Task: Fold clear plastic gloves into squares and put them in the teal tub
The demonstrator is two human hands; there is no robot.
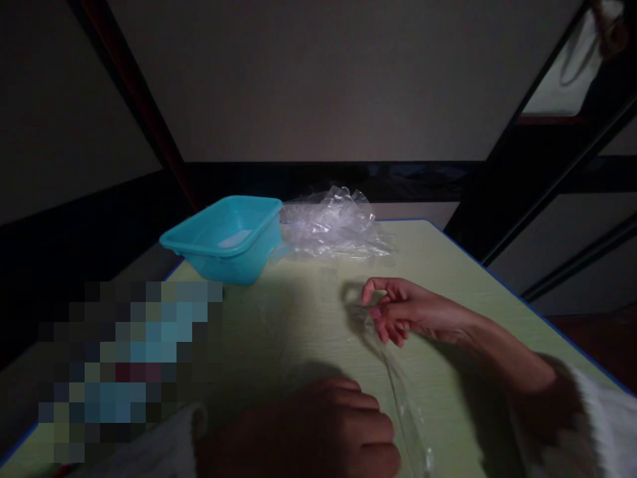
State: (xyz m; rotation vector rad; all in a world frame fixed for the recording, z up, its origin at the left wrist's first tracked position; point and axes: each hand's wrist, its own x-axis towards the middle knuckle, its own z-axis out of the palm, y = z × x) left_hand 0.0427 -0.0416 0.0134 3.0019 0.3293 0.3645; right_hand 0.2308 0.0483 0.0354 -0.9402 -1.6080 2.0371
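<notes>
My right hand, right of centre over the table, pinches the top end of a clear plastic bag between thumb and fingers. From there the thin plastic hangs down toward the bottom edge of the picture. My left hand is curled at the bottom centre, back of the hand up, close to the bag's left side. Its fingertips are hidden beneath it, so what they hold, if anything, cannot be made out. Beyond both hands lies a crumpled heap of clear plastic bags at the table's far side.
A blue plastic basin with something white inside stands at the table's back left. A blurred-out patch covers the left side of the pale green table, which has a blue edge. Pale panels rise behind it.
</notes>
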